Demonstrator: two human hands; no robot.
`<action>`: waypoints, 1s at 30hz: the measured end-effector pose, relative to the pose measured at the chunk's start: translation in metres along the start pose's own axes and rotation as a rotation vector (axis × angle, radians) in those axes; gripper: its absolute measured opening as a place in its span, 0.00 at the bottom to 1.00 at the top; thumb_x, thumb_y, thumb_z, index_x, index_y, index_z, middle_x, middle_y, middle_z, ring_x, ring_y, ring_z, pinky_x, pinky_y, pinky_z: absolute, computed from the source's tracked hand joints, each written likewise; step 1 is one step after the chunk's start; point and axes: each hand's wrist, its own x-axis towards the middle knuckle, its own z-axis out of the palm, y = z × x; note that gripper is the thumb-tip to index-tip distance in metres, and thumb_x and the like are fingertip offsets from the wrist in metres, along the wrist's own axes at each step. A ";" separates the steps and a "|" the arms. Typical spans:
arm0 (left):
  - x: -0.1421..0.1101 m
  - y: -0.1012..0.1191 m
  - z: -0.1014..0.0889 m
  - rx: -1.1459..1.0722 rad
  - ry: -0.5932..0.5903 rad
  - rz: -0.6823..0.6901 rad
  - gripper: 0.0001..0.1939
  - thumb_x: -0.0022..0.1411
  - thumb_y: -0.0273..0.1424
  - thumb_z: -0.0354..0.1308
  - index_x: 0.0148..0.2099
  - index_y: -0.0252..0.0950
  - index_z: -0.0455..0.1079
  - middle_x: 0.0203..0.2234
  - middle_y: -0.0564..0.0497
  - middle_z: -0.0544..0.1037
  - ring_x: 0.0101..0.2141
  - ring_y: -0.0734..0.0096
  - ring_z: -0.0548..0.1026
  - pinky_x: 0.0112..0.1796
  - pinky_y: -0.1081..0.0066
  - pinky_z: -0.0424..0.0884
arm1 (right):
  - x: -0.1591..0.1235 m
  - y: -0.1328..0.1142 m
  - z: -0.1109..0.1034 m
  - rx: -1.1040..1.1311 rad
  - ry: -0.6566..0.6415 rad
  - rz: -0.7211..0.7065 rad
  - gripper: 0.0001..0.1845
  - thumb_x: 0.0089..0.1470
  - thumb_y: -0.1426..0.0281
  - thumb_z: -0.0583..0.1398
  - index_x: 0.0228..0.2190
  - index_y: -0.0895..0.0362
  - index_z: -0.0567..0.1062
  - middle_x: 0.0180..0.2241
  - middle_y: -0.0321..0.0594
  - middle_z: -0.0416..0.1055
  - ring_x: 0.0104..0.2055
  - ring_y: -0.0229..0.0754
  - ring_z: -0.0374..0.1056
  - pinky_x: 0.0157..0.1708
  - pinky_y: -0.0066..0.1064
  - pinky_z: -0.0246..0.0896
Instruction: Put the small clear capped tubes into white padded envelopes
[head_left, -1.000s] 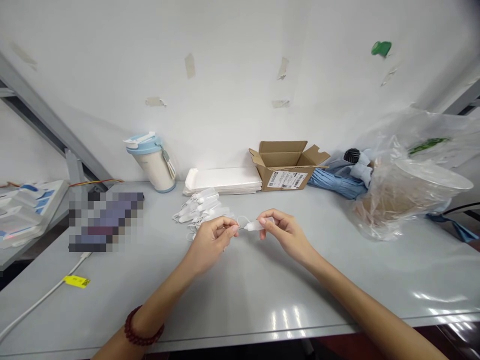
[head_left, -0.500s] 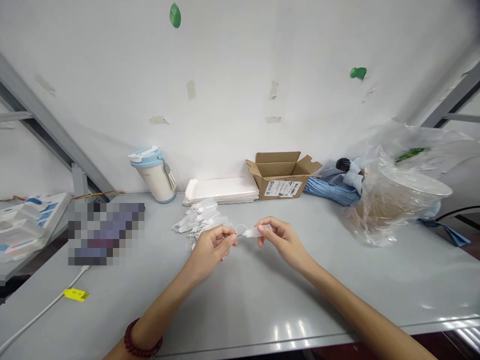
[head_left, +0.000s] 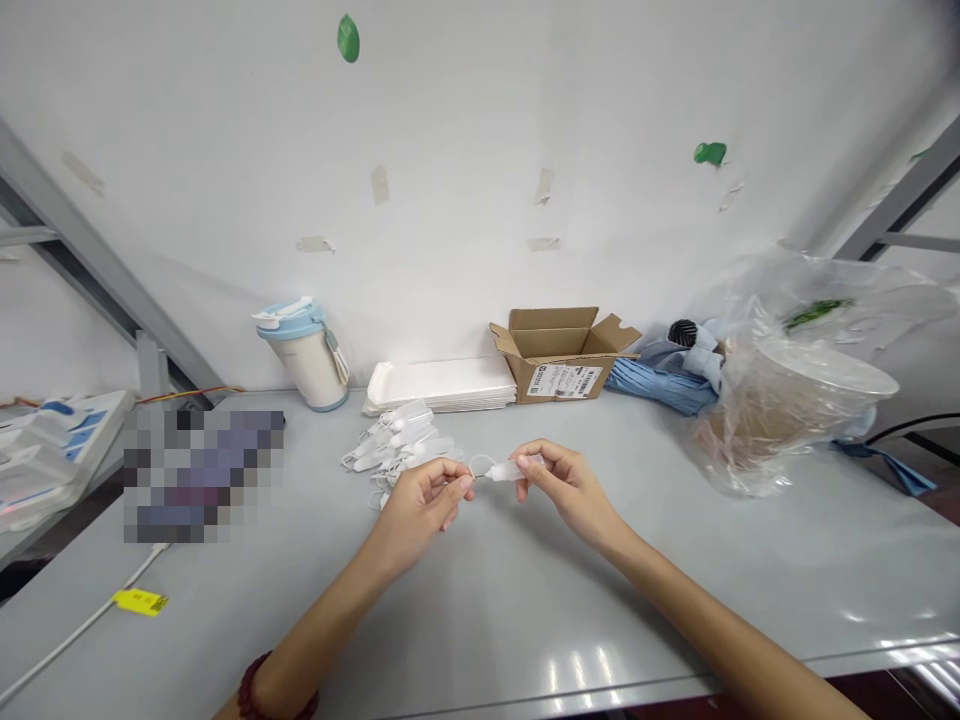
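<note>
A small translucent squeeze bottle [head_left: 506, 469] with a thin needle-like tip lies level in the pinch of my right hand [head_left: 566, 485]. Its tip points left, toward my left hand [head_left: 427, 500]. My left thumb and fingers are pressed together right at the end of that tip; what they pinch is too small to make out. A thin white loop [head_left: 480, 458] arches between the bottle's neck and my left fingertips. Behind my left hand, a pile of similar small bottles [head_left: 409, 425] with white loops lies on the grey table [head_left: 480, 620].
Along the wall stand a blue-lidded tumbler [head_left: 307, 360], a stack of white trays [head_left: 442, 383] and an open cardboard box [head_left: 562, 365]. Blue cloth [head_left: 660, 385] and a plastic-wrapped roll [head_left: 810, 385] are at right. A white cable [head_left: 67, 645] with a yellow tag crosses the left side.
The view has shifted slightly. Both hands keep their positions at the bottle, and its thin tip shows a little more plainly between them.
</note>
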 end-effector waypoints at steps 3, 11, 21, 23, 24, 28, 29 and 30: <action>0.001 0.000 0.000 -0.003 0.001 -0.005 0.14 0.57 0.41 0.53 0.35 0.35 0.67 0.25 0.54 0.69 0.18 0.81 0.59 0.19 0.76 0.56 | 0.000 -0.001 0.000 0.010 0.006 0.006 0.17 0.55 0.54 0.54 0.32 0.56 0.70 0.20 0.34 0.69 0.23 0.36 0.57 0.23 0.28 0.46; -0.002 0.000 0.001 0.001 0.000 -0.004 0.13 0.57 0.41 0.53 0.34 0.34 0.67 0.25 0.54 0.70 0.18 0.82 0.59 0.19 0.77 0.56 | -0.001 -0.003 0.001 0.001 -0.003 0.008 0.17 0.55 0.55 0.55 0.31 0.57 0.71 0.20 0.33 0.68 0.21 0.34 0.54 0.23 0.28 0.46; -0.003 0.000 0.003 -0.003 0.054 -0.004 0.13 0.56 0.40 0.54 0.32 0.34 0.66 0.21 0.55 0.69 0.17 0.81 0.59 0.20 0.76 0.57 | -0.003 0.002 0.007 -0.024 -0.048 0.024 0.18 0.55 0.55 0.55 0.32 0.58 0.72 0.19 0.32 0.61 0.23 0.34 0.55 0.24 0.28 0.49; -0.004 0.000 0.003 0.011 0.042 0.006 0.12 0.56 0.39 0.54 0.32 0.34 0.66 0.22 0.55 0.69 0.17 0.81 0.59 0.21 0.76 0.58 | -0.004 0.004 0.007 -0.034 -0.058 0.015 0.19 0.55 0.55 0.54 0.31 0.58 0.72 0.19 0.31 0.59 0.23 0.34 0.56 0.25 0.28 0.50; -0.004 0.000 0.003 0.020 0.033 0.012 0.12 0.56 0.39 0.54 0.31 0.34 0.66 0.22 0.55 0.70 0.17 0.81 0.59 0.21 0.76 0.58 | -0.004 0.004 0.007 -0.043 -0.062 0.015 0.19 0.55 0.55 0.54 0.31 0.58 0.72 0.19 0.31 0.58 0.23 0.34 0.56 0.24 0.28 0.50; -0.005 -0.001 0.006 0.055 0.002 0.014 0.12 0.56 0.39 0.53 0.30 0.35 0.66 0.21 0.56 0.69 0.17 0.80 0.59 0.21 0.76 0.58 | -0.003 0.007 0.005 -0.086 -0.078 0.028 0.21 0.54 0.52 0.53 0.30 0.58 0.72 0.17 0.30 0.56 0.21 0.33 0.52 0.21 0.27 0.47; -0.006 -0.001 0.006 0.061 -0.001 0.014 0.12 0.56 0.39 0.53 0.30 0.35 0.66 0.21 0.56 0.69 0.17 0.80 0.59 0.21 0.76 0.58 | -0.003 0.008 0.005 -0.087 -0.080 0.028 0.22 0.54 0.52 0.53 0.30 0.58 0.72 0.17 0.30 0.56 0.21 0.33 0.52 0.21 0.27 0.46; -0.006 -0.001 0.007 0.067 -0.001 0.015 0.11 0.56 0.39 0.53 0.30 0.35 0.66 0.21 0.56 0.69 0.17 0.80 0.59 0.21 0.76 0.59 | -0.003 0.009 0.005 -0.086 -0.082 0.027 0.22 0.54 0.52 0.53 0.29 0.58 0.72 0.17 0.30 0.56 0.21 0.33 0.51 0.21 0.27 0.46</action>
